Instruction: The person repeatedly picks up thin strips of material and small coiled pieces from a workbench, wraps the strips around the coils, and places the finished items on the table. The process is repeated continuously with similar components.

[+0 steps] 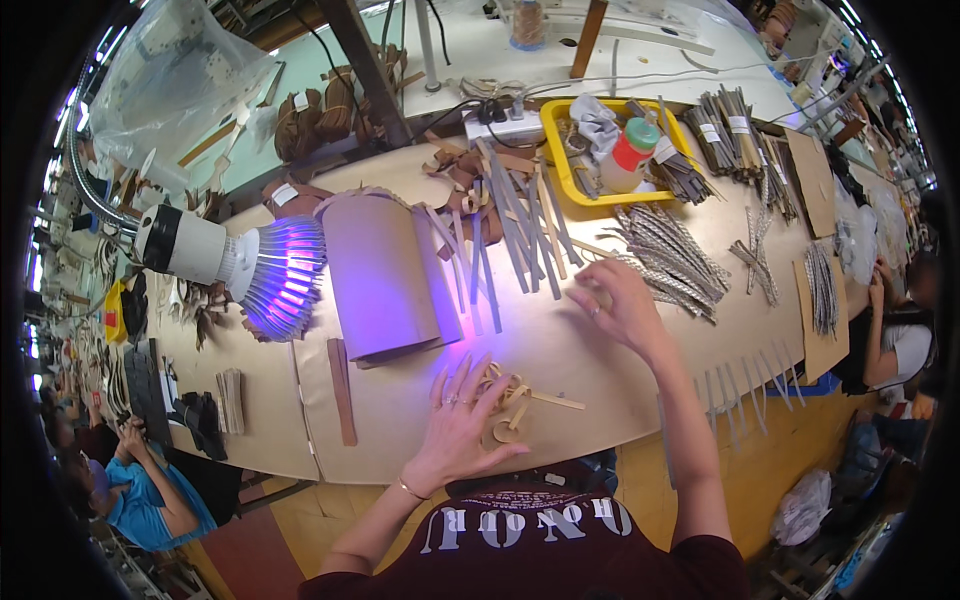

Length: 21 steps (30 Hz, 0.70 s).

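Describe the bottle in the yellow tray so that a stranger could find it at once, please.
Start at the long tan worktable and look to its far edge, where a yellow tray sits. The bottle lies tilted inside it beside crumpled grey cloth. Only it has a green cap and red collar.

We see tan straps (515, 400), curled and tangled in a small heap, lying on the table's near edge.
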### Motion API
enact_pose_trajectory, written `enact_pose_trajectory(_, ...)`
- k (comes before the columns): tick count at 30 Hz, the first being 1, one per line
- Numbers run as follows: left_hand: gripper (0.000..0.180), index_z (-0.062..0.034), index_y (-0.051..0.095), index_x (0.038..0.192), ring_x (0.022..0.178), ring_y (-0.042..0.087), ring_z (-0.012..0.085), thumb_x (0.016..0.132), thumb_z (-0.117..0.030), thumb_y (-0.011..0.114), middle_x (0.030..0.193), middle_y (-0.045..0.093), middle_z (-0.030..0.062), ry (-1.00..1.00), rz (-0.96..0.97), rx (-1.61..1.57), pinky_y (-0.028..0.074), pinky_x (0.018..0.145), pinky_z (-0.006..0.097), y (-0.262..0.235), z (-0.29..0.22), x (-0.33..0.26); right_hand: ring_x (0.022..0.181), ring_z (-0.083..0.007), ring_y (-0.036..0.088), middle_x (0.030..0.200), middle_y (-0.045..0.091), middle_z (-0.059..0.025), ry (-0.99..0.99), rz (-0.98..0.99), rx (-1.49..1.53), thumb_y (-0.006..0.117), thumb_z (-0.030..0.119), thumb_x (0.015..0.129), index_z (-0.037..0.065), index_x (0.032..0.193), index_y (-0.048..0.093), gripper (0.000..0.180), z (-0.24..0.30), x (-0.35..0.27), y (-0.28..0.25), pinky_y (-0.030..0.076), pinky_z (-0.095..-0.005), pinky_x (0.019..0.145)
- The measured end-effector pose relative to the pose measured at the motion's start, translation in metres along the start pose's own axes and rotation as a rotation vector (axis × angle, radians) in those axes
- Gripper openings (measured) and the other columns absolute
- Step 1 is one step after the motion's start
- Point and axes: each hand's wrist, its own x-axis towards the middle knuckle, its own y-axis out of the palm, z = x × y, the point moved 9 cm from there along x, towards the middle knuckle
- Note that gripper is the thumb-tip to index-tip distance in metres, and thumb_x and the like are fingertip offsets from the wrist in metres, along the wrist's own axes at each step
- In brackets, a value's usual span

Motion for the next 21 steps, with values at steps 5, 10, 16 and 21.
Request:
enact_pose_trajectory(5, 0.072, -0.0107, 0.053, 0.135, 0.135, 0.040, 0.0367, 0.079, -0.049, 0.076, 0.144, 0.042, 0.0175, -0.049, -0.170, -0.099, 0.028, 0.112, 0.053, -0.009, 0.027, -0.018, 0.089, -0.0309, 0.062, 0.093, 0.064, -0.0124, 0.195, -0.034, 0.078, 0.070, 0.023, 0.088, 0.003, 0.096, 0.068, 0.022, -0.016, 0.001, 0.012, 0.049, -0.0395, 0.079)
enact_pose_trajectory(10, 0.040, -0.0074, 0.065, 0.114, 0.115, 0.057, 0.0319, 0.079, -0.020, 0.078, 0.125, 0.059, 0.0131, 0.020, -0.359, -0.126, 0.043, 0.098, 0.045, -0.033, 0.022, 0.009, 0.089, -0.0316, 0.063, 0.094, 0.063, -0.0122, 0.335, -0.106, 0.105, 0.068, 0.027, 0.089, 0.004, 0.100, 0.067, 0.025, -0.026, 0.062, 0.035, 0.050, -0.0414, 0.077)
enact_pose_trajectory(16, 0.029, -0.0073, 0.069, 0.104, 0.090, 0.066, 0.0269, 0.076, -0.005, 0.077, 0.109, 0.067, 0.0086, 0.153, -0.495, -0.198, 0.052, 0.079, 0.038, -0.065, 0.004, 0.039, 0.085, -0.0303, 0.064, 0.090, 0.062, -0.0111, 0.377, -0.172, -0.175, 0.071, 0.035, 0.087, 0.005, 0.093, 0.067, 0.031, -0.013, 0.109, 0.059, 0.049, -0.0428, 0.073)
enact_pose_trajectory(21, 0.021, -0.0064, 0.070, 0.098, 0.085, 0.066, 0.0257, 0.078, -0.003, 0.074, 0.104, 0.067, 0.0092, 0.152, -0.468, -0.254, 0.050, 0.075, 0.037, -0.063, 0.009, 0.043, 0.081, -0.0273, 0.065, 0.087, 0.064, -0.0116, 0.414, -0.152, 0.009, 0.073, 0.034, 0.087, 0.004, 0.096, 0.068, 0.032, -0.017, 0.106, 0.061, 0.050, -0.0401, 0.072)
